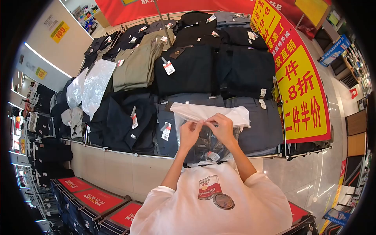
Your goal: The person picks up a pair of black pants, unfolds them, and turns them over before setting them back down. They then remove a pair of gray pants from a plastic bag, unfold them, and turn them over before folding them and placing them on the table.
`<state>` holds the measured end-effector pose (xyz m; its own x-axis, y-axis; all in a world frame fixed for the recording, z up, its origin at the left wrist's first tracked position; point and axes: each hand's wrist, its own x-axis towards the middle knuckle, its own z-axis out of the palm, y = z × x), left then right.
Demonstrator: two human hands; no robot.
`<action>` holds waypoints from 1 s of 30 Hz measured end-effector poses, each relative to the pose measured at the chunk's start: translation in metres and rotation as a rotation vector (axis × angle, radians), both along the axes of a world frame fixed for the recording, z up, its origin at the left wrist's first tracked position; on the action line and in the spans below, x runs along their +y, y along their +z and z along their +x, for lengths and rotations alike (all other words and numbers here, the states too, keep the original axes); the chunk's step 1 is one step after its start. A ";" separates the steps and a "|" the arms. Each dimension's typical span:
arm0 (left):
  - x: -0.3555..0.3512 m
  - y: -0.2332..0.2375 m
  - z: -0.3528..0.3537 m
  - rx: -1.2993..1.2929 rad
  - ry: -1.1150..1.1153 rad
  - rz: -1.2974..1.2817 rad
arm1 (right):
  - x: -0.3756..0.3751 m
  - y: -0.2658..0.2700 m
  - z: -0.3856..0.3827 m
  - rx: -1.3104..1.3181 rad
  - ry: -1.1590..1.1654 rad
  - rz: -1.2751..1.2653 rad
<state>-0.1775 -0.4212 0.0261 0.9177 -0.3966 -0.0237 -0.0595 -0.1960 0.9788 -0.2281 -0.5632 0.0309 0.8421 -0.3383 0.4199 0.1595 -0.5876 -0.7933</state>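
My left hand (pixel 190 133) and my right hand (pixel 221 128) meet at the top of a clear plastic bag (pixel 178 124), thumbs and fingertips pinched together on its edge. Dark folded clothing (pixel 207 141) shows through the plastic, with a white tag (pixel 213 156) near its lower end. A white folded band (pixel 231 114) lies across the bag's upper part, just beyond my fingers. Under and beside the bag are dark grey folded trousers (pixel 258 135) on the display.
Stacks of black trousers (pixel 184 74) and khaki trousers (pixel 135 70) with price tags cover the rack. Crumpled plastic bags (pixel 98 84) lie at the left. A yellow and red sign (pixel 303 98) borders the right side. Red-topped display units (pixel 94 197) stand at lower left.
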 end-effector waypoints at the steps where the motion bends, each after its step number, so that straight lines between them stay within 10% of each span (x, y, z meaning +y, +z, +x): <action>1: -0.001 -0.002 0.002 0.000 0.000 0.000 | 0.001 0.000 -0.002 0.000 0.000 0.000; 19: 0.018 -0.022 0.005 -0.024 -0.185 -0.097 | -0.017 0.015 -0.003 0.329 0.349 0.007; 30: 0.035 -0.012 -0.009 -0.031 -0.258 0.017 | -0.059 0.019 0.042 -0.081 -0.222 -0.294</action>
<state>-0.1867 -0.3864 0.0138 0.7869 -0.6170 -0.0056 -0.1397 -0.1870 0.9724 -0.1859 -0.6218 0.0497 0.7220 -0.3643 0.5883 0.0573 -0.8158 -0.5755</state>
